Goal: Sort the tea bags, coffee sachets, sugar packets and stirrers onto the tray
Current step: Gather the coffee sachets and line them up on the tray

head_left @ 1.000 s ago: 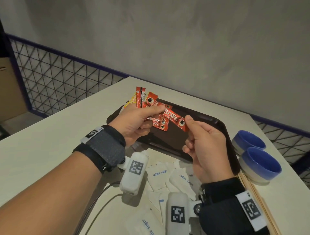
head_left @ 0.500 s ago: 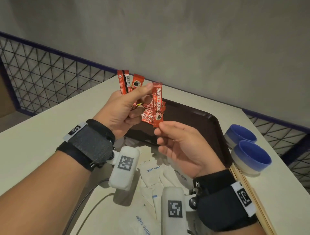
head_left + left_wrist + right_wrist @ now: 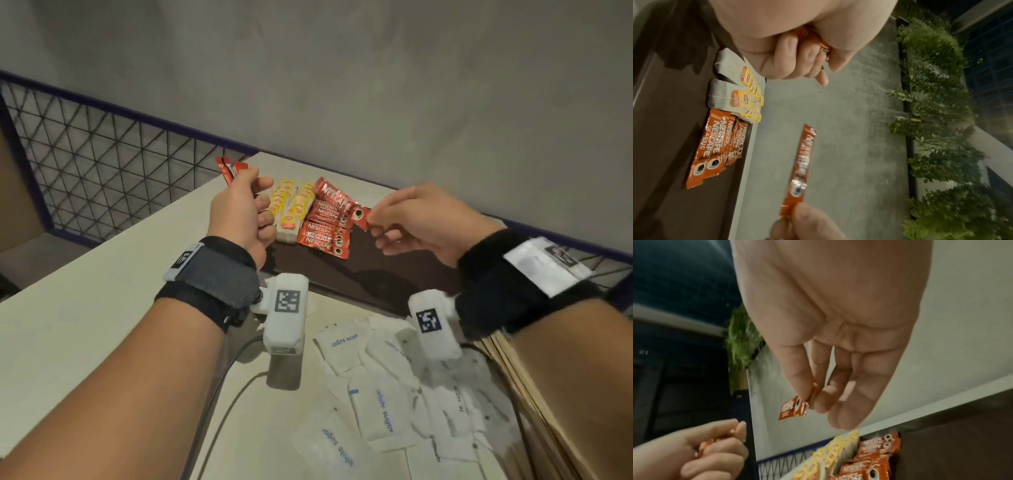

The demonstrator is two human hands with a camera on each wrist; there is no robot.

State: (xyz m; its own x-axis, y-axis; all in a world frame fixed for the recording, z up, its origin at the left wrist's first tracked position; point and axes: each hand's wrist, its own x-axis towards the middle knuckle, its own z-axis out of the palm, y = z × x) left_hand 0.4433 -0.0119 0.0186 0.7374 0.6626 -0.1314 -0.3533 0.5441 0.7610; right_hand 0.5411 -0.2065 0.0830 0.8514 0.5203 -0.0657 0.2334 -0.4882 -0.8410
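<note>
My right hand [image 3: 373,219] pinches one end of a red coffee sachet [image 3: 337,200] and holds it above the dark tray [image 3: 376,274]. That same sachet [image 3: 800,168] hangs in the air in the left wrist view. My left hand [image 3: 251,205] grips a few more red sachets [image 3: 230,169] in a fist, left of the tray's far corner. On the tray lie a row of red coffee sachets [image 3: 323,233] and, to their left, yellow-tagged tea bags [image 3: 291,209]. White sugar packets [image 3: 376,394] lie loose on the table near me.
Wooden stirrers [image 3: 534,404] lie on the table at the right, partly under my right forearm. A black cable [image 3: 222,387] runs across the white table [image 3: 102,291]. A wire mesh fence [image 3: 102,164] borders the table's left; a grey wall stands behind.
My right hand has drawn one sachet out of the left hand's bunch and carried it right, over the tray. The left hand moved left, uncovering the tea bags and sachets lying on the tray.
</note>
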